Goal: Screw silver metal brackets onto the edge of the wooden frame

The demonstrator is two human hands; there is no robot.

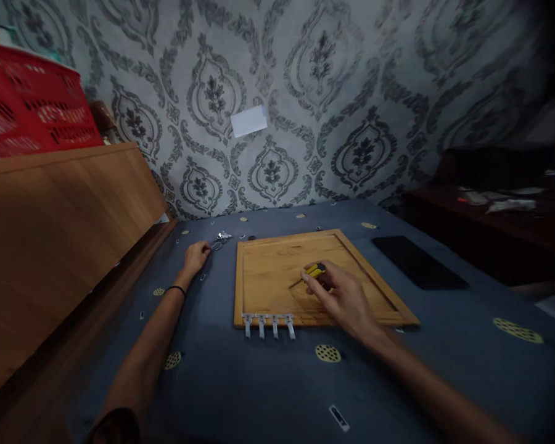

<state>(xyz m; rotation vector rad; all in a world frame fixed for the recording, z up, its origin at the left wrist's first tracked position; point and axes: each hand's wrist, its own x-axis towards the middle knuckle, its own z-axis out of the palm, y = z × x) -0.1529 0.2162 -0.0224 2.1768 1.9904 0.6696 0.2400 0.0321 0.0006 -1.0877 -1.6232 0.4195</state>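
Note:
My right hand (340,290) grips a screwdriver (315,269) with a yellow and black handle. Its thin shaft points left and down over a framed wooden panel (277,265) lying on the blue patterned cloth. Along the panel's near left edge sits a row of several metal hinge-like fittings (261,324), their arms hanging over the edge. To the left of the panel, my left hand (197,257) is closed, fingertips pinched beside a thin loop (216,246) and a small pile of shiny metal pieces (222,236). What those fingers hold is too small to make out.
A flat black rectangular object (419,262) lies right of the panel. On the left, a wooden cabinet (65,216) carries a red plastic basket (32,105). The patterned wall (277,80) stands behind. Dark furniture (481,228) with small items is at right.

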